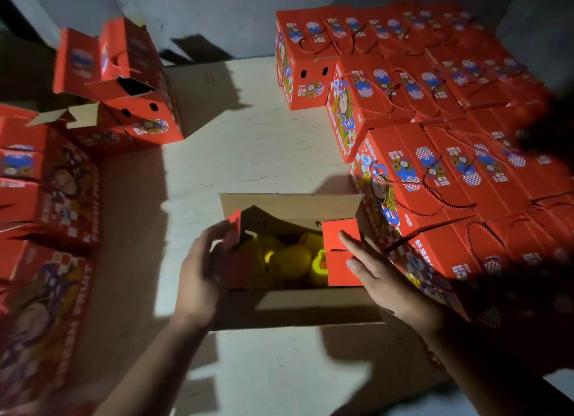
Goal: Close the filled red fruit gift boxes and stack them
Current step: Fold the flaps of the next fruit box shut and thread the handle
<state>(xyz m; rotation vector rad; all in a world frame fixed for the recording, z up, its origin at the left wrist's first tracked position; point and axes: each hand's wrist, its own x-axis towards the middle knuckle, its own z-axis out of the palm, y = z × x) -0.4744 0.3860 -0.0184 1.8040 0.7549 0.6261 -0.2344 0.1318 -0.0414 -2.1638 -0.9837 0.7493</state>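
Pressing straight fingers on the right flap [341, 251], the right hand [385, 279] holds nothing. The left hand [198, 276] pinches the left flap [233, 229] (lower centre) of the open box [295, 307], with yellow-netted fruit [289, 260] inside.

A pale floor covering [248, 154], lit hard from above, carries sharp dark shadows. Behind it rises a rough grey-white wall [217, 15]; the left edge falls into darkness.
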